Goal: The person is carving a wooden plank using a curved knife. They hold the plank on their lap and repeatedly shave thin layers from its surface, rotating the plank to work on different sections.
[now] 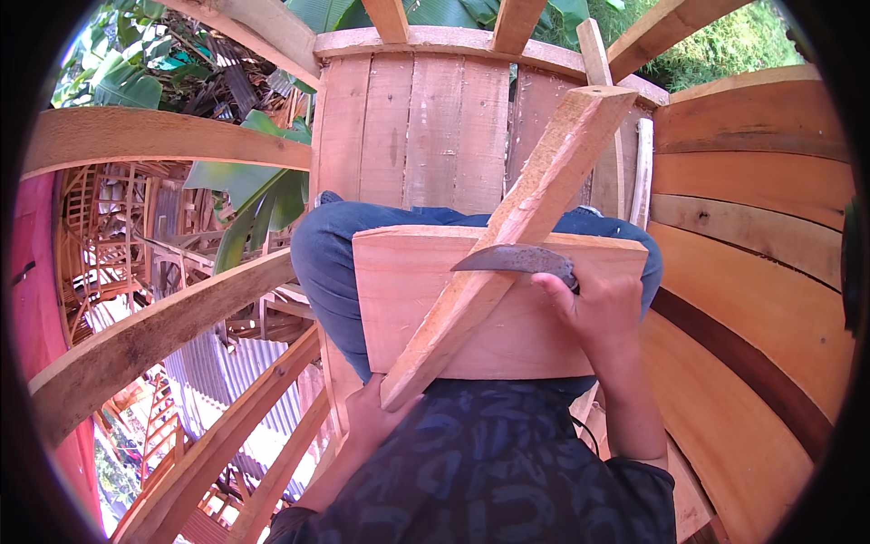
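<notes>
A wide wooden board [399, 308] lies across my lap. Slanting over it is a long squared wooden stick [530, 199], its near end by my belly and its far end up to the right. My left hand [373, 412] grips that near end, the fingers partly hidden beneath the wood. In my right hand [603, 304] is a knife with a curved, dark blade [507, 258], the fingers wrapped round its handle. The blade points left and rests across the top face of the stick, above the board. Rough, pale cut marks run along the stick.
Plank flooring [435, 127] with wood shavings lies ahead of my knees. A plank wall [752, 227] closes the right side. Open wooden rails [163, 335] stand on the left, with metal roofing [222, 372] below. Narrow wood strips [642, 172] lean at the far right.
</notes>
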